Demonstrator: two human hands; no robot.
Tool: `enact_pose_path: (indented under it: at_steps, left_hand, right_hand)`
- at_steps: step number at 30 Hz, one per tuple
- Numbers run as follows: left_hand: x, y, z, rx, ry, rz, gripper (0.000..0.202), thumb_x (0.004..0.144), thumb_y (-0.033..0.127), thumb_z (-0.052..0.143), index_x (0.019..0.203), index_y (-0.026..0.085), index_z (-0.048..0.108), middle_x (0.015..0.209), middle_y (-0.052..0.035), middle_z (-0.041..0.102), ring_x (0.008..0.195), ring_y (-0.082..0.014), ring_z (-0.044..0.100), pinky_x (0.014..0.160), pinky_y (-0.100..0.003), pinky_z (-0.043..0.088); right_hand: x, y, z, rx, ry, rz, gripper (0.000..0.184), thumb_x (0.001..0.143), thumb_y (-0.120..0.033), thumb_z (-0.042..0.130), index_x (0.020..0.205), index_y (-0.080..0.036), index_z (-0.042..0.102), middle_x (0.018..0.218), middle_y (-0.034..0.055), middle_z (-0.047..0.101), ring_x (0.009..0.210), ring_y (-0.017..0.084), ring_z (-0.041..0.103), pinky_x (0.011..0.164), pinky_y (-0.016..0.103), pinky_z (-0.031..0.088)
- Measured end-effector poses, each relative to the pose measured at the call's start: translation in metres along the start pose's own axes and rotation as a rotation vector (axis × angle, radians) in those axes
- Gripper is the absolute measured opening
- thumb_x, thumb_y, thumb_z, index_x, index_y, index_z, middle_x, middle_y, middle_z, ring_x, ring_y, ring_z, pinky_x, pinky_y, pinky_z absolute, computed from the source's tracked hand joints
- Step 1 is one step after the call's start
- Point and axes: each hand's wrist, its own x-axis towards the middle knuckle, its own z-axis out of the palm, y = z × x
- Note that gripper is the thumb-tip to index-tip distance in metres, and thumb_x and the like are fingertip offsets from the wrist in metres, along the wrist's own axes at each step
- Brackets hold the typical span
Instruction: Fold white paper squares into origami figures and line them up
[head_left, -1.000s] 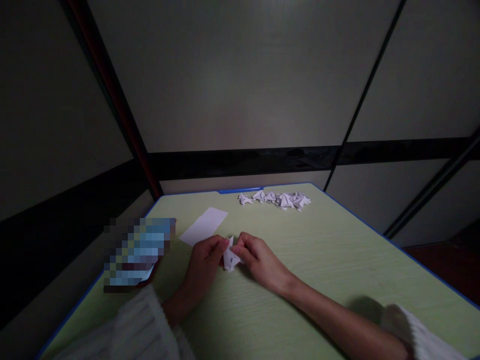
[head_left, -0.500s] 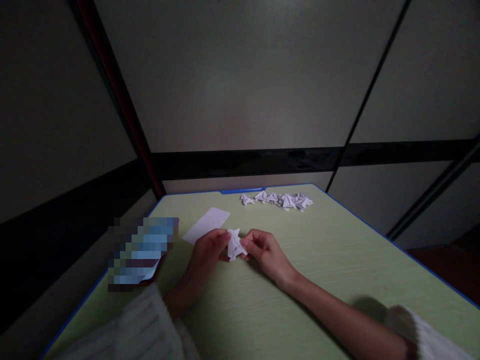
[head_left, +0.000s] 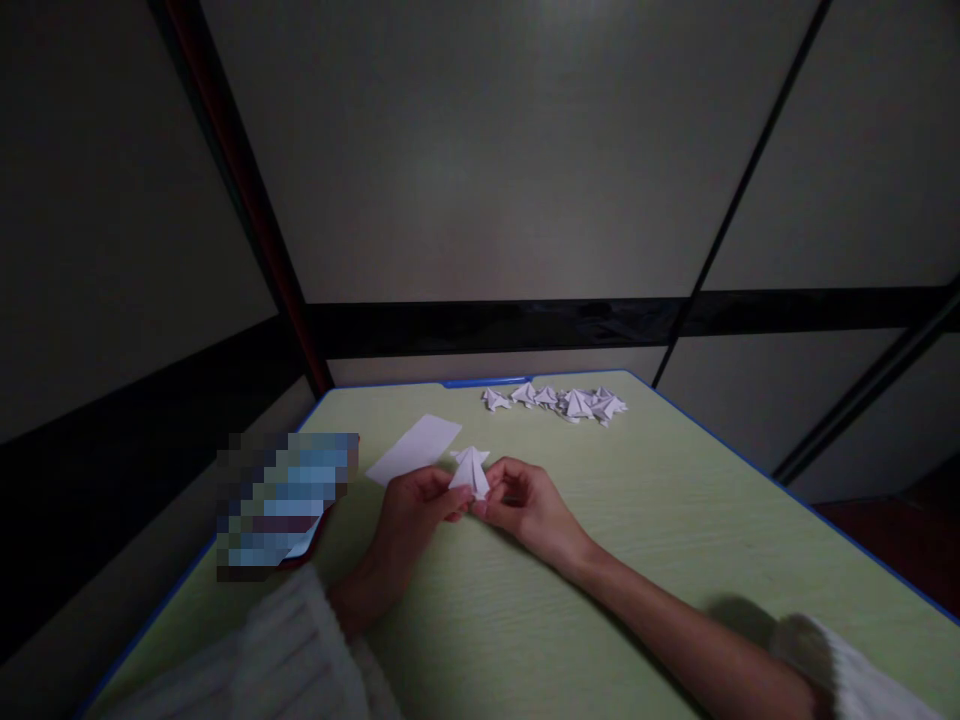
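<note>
A small white folded-paper frog [head_left: 470, 472] is held just above the table, its pointed end turned away from me. My left hand [head_left: 420, 503] pinches its near left part between thumb and fingers. On the other side, my right hand [head_left: 525, 502] grips the near right part, thumb beside the left thumb. The fingertips hide the frog's near edge. A flat white sheet of paper [head_left: 416, 447] lies just beyond my left hand. Several finished-looking paper frogs [head_left: 576, 403] sit in a row and a cluster toward the far edge.
The light green table [head_left: 660, 490] has a blue rim and a blue strip [head_left: 487, 382] at its far edge. A pixelated object with a dark red edge [head_left: 289, 505] lies at the left. Behind the table stand grey panels [head_left: 487, 160] with a black band.
The frog has been turned so its folded pleats face up and its point is away from me. Both hands have shifted their grip to its near end.
</note>
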Motion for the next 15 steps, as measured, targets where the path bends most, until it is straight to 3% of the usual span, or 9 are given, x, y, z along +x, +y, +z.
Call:
enact_pose_path:
  at_steps: [5, 9, 12, 15]
  left_hand:
    - [0.002, -0.004, -0.001, 0.045, -0.004, 0.044, 0.013, 0.053, 0.020, 0.063, 0.046, 0.013, 0.054, 0.042, 0.0033, 0.055, 0.042, -0.0078, 0.047, 0.046, -0.019, 0.037]
    - [0.003, -0.003, -0.001, 0.142, -0.032, 0.149, 0.010, 0.054, 0.020, 0.062, 0.061, 0.014, 0.059, 0.058, 0.0002, 0.062, 0.055, -0.0116, 0.055, 0.053, -0.022, 0.043]
    - [0.004, -0.004, -0.003, 0.286, -0.018, 0.237, 0.018, 0.054, 0.020, 0.063, 0.071, 0.015, 0.058, 0.074, -0.0032, 0.064, 0.067, -0.0152, 0.058, 0.059, -0.025, 0.047]
    - [0.007, -0.008, -0.011, 0.605, -0.014, 0.392, 0.015, 0.060, 0.019, 0.057, 0.075, 0.016, 0.057, 0.089, -0.0063, 0.060, 0.081, -0.0191, 0.056, 0.061, -0.029, 0.049]
  right_hand:
    - [0.000, 0.002, 0.001, -0.033, 0.009, -0.017, 0.024, 0.054, -0.029, 0.066, 0.060, -0.013, 0.050, 0.051, -0.0044, 0.047, 0.047, 0.006, 0.039, 0.047, 0.019, 0.031]
    - [0.002, -0.001, -0.003, -0.055, 0.066, -0.081, 0.020, 0.055, -0.028, 0.064, 0.060, -0.014, 0.051, 0.052, -0.0039, 0.047, 0.047, 0.006, 0.039, 0.047, 0.020, 0.031]
    - [0.011, -0.006, -0.023, -0.060, 0.178, -0.160, 0.019, 0.055, -0.028, 0.063, 0.062, -0.015, 0.051, 0.054, -0.0034, 0.048, 0.048, 0.007, 0.041, 0.048, 0.021, 0.033]
    - [0.025, -0.009, -0.060, -0.154, 0.321, -0.195, 0.021, 0.053, -0.030, 0.063, 0.062, -0.015, 0.051, 0.054, -0.0027, 0.049, 0.049, 0.008, 0.044, 0.050, 0.022, 0.034]
